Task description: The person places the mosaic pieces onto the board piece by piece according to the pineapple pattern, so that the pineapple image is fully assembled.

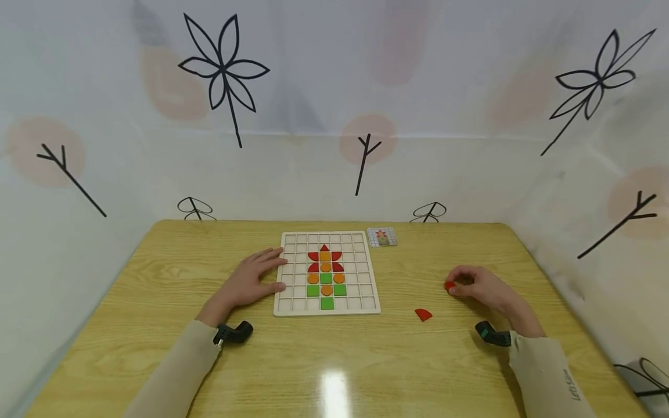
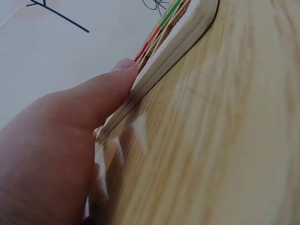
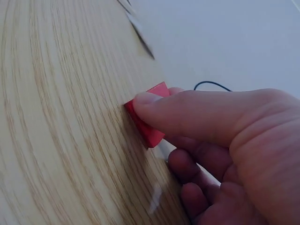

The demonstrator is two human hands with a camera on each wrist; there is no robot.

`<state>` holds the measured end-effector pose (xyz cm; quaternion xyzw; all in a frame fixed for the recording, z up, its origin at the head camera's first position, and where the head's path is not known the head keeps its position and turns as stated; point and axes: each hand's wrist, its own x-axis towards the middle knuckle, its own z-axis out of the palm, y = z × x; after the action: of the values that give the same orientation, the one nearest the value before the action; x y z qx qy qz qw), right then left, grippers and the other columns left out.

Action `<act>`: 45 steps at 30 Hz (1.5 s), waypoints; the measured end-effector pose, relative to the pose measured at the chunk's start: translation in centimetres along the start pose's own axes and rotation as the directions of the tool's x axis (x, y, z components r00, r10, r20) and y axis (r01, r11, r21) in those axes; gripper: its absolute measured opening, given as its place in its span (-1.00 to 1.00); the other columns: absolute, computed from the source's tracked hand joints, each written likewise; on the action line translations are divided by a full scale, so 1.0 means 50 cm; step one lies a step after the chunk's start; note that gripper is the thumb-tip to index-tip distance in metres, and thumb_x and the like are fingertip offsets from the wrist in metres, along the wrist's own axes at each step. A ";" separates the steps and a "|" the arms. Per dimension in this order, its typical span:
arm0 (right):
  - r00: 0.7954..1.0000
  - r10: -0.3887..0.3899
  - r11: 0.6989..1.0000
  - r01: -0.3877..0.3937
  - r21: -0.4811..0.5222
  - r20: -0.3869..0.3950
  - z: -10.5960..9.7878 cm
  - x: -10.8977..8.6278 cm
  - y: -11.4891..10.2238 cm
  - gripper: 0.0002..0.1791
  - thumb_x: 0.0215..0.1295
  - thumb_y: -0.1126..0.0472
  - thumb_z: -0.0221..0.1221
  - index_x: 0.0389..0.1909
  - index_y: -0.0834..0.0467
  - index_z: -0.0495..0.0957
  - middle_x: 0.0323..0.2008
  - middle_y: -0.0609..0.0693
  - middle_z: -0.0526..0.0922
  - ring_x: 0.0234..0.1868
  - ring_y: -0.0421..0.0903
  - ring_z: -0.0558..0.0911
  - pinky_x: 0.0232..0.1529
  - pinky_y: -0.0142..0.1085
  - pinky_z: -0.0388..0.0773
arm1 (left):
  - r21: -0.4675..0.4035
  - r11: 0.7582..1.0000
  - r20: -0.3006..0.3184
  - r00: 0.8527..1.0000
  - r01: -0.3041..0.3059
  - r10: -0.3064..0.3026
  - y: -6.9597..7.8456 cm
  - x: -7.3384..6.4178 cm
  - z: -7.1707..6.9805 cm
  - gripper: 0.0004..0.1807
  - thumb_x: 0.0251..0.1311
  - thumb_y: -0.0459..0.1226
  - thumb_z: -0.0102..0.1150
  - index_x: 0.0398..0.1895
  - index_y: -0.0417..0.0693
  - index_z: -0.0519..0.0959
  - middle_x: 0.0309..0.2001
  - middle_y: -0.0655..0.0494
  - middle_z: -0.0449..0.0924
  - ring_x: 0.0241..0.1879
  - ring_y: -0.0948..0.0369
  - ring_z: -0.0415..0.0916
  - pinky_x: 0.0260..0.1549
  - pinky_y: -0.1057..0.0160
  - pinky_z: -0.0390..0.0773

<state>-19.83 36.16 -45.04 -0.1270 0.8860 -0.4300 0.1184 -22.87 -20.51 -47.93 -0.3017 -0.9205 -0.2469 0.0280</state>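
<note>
A white gridded board (image 1: 363, 278) lies on the table, with red, orange and green flat pieces set in its middle cells. My left hand (image 1: 245, 283) rests at the board's left side, fingers stretched out and fingertips over its edge. In the left wrist view the thumb (image 2: 103, 96) lies against that edge. Off to the right, my right hand (image 1: 481, 287) pinches a small red flat piece (image 3: 152, 137) between thumb and index finger, close over the table; the fingers partly cover its outline. A red quarter-circle piece (image 1: 424, 314) lies loose between this hand and the board.
Behind the board's right corner lies a small picture card (image 1: 382, 237) showing a similar coloured pattern on a grid. The wood-grain table (image 1: 292, 366) meets a pale cloth wall (image 1: 303, 174) with drawn plants at its back and sides.
</note>
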 end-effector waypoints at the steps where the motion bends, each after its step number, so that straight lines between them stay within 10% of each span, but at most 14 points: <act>1: 1.000 0.007 1.000 -0.007 -0.005 -0.005 0.001 -0.001 -0.002 -0.78 0.31 0.19 0.32 -0.15 0.23 0.60 -0.15 0.10 0.59 -0.15 -0.10 0.48 -0.16 -0.37 0.45 | 0.000 1.000 0.002 1.000 0.002 -0.002 0.000 0.001 0.000 -0.28 0.25 0.16 0.23 0.41 0.05 0.44 0.52 0.09 0.16 0.49 -0.05 0.04 0.37 -0.25 0.04; 21: 0.988 -0.114 0.992 0.108 -0.063 -0.108 0.112 0.040 -0.113 -0.79 0.39 0.29 0.22 -0.02 0.26 0.64 -0.15 0.06 0.68 -0.19 -0.06 0.59 -0.27 -0.35 0.54 | -0.005 1.000 -0.008 1.000 0.008 -0.008 -0.006 0.003 0.006 -0.28 0.26 0.20 0.19 0.41 0.09 0.44 0.52 0.13 0.15 0.50 -0.02 0.01 0.38 -0.24 0.01; 45: 0.963 -0.264 0.964 0.262 0.038 0.047 0.303 0.112 -0.244 -0.87 0.35 0.31 0.25 -0.15 0.07 0.68 -0.25 -0.15 0.69 -0.27 -0.13 0.58 -0.20 -0.34 0.56 | -0.017 1.000 -0.007 1.000 0.016 -0.016 0.000 0.002 -0.001 -0.28 0.24 0.19 0.23 0.39 0.06 0.46 0.52 0.11 0.17 0.50 -0.04 0.03 0.37 -0.25 0.02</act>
<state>-18.74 15.96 -45.05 -0.2525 0.8511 -0.4525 0.0849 -22.95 -20.46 -47.87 -0.2937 -0.9206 -0.2560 0.0270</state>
